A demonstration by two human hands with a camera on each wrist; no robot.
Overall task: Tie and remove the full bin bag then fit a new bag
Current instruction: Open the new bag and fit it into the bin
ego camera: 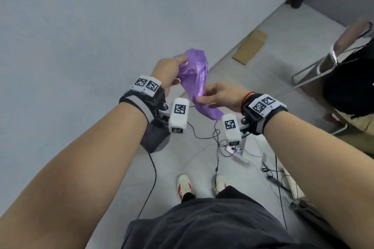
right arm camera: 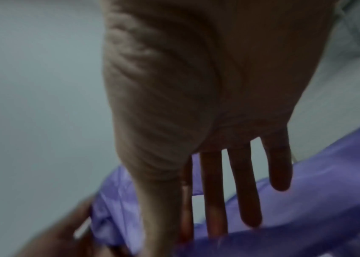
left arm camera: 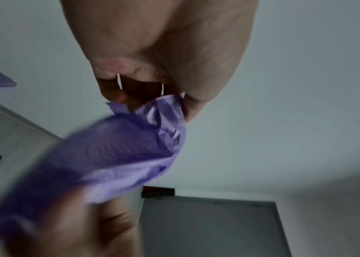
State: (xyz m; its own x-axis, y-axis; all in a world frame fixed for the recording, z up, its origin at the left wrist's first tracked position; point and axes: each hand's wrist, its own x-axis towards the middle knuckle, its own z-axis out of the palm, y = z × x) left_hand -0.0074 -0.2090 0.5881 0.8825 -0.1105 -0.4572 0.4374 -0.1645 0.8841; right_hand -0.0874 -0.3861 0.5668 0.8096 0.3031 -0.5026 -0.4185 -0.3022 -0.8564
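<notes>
A crumpled purple bin bag (ego camera: 194, 79) hangs in the air between my two hands, in front of the wall. My left hand (ego camera: 180, 60) grips its upper end with curled fingers; the left wrist view shows the bag (left arm camera: 119, 156) bunched at those fingertips (left arm camera: 117, 97). Lower down, my right hand (ego camera: 202, 96) pinches the plastic between thumb and forefinger. In the right wrist view its other fingers (right arm camera: 245, 191) lie straight across the bag (right arm camera: 317, 191). No bin is in view.
A grey wall (ego camera: 81, 26) fills the left. On the floor lie a flat cardboard piece (ego camera: 250, 46), tangled black cables (ego camera: 216, 137) and a white power strip (ego camera: 239, 154). A chrome-legged chair (ego camera: 323, 62) with a black item (ego camera: 348, 87) stands at right.
</notes>
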